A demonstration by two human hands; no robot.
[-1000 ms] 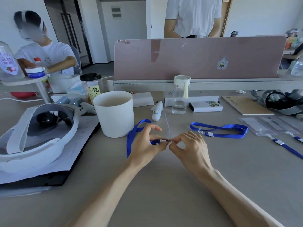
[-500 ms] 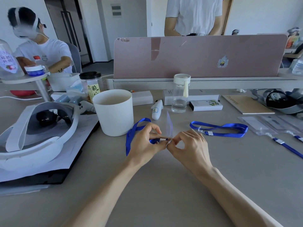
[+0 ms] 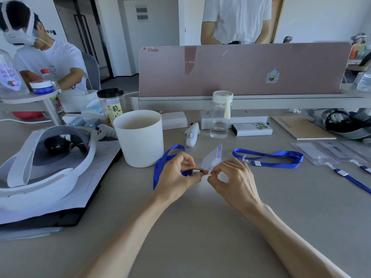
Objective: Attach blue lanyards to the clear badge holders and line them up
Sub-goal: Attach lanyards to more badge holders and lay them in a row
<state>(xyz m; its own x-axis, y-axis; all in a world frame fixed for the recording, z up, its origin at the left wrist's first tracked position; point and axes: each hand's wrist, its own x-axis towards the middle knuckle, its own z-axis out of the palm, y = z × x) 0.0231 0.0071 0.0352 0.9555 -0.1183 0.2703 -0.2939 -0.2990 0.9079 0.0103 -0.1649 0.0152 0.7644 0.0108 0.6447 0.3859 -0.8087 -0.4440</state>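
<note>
My left hand (image 3: 177, 174) pinches the clip end of a blue lanyard (image 3: 160, 163), whose loop trails back towards the white cup. My right hand (image 3: 233, 180) pinches the near edge of a clear badge holder (image 3: 212, 157), which tilts up and away above the desk. The fingertips of both hands meet at the clip. A second blue lanyard (image 3: 269, 158) lies loose on the desk to the right. Several clear badge holders (image 3: 319, 152) lie side by side at the far right, with blue lanyard straps (image 3: 353, 180) running from them.
A white cup (image 3: 140, 140) stands just left of my hands, and a white headset (image 3: 44, 157) rests on papers at the left. Behind are a clear water bottle (image 3: 220, 114), a white pen-like device (image 3: 191, 134), small boxes and a pink divider (image 3: 241, 69). Two people are beyond the desk.
The clear badge holder has turned from edge-on to tilted, so its face now shows. Both hands have stayed in place, pinched together at the clip.
</note>
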